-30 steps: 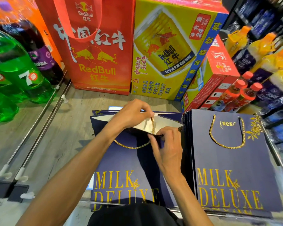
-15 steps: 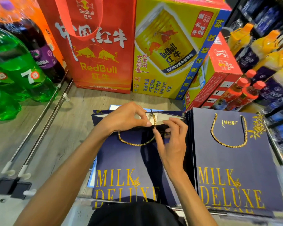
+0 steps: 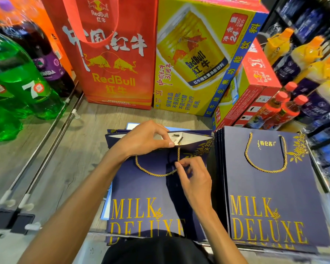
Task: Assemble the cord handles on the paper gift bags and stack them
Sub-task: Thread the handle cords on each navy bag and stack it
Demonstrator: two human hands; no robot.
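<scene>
Head view: the left hand (image 3: pixel 145 139) pinches the near top rim of a navy bag (image 3: pixel 141 189) lying flat on the shelf, holding its mouth open so the white lining shows. Just below it, the right hand (image 3: pixel 195 181) nips the gold cord (image 3: pixel 154 173) between thumb and forefinger, right under the rim hole; the cord's dark tip pokes up inside the mouth, and the rest sags in a loop across the bag's face. Gold letters read "MILK DELUXE" on this bag and on the stack of finished bags (image 3: pixel 271 197) touching its right side. Behind stand a red carrier bag (image 3: pixel 111 60) and a yellow carton (image 3: pixel 196 60), both marked "RedBull", and green bottles (image 3: pixel 17 80) marked "7". The cord's left end is hidden under the left hand, dark clothing covers the bag's bottom edge, and the small gold characters on the stack are too blurred to read.
</scene>
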